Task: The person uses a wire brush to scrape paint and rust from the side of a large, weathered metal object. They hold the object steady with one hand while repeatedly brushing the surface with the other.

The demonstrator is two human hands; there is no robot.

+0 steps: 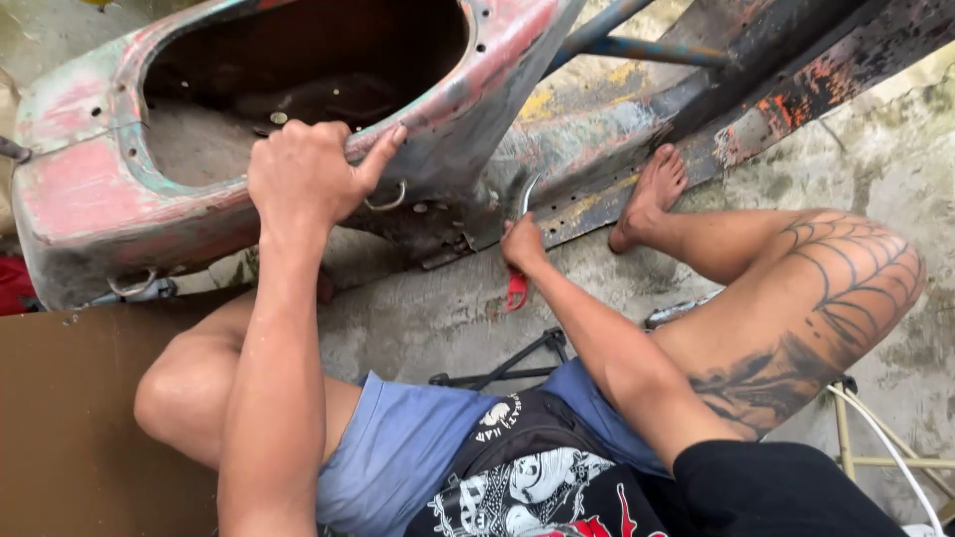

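We note one stripped scooter body (90, 189), our left hand (303, 174) clenched on its rim, our right hand (522, 244) grasping one red-handled tool (516, 288) at its underside.

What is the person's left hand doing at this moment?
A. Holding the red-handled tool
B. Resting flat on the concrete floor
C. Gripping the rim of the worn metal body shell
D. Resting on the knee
C: the left hand is curled over the edge of the opening in the worn, paint-flaked metal body shell, while the right hand holds the red-handled tool lower down.
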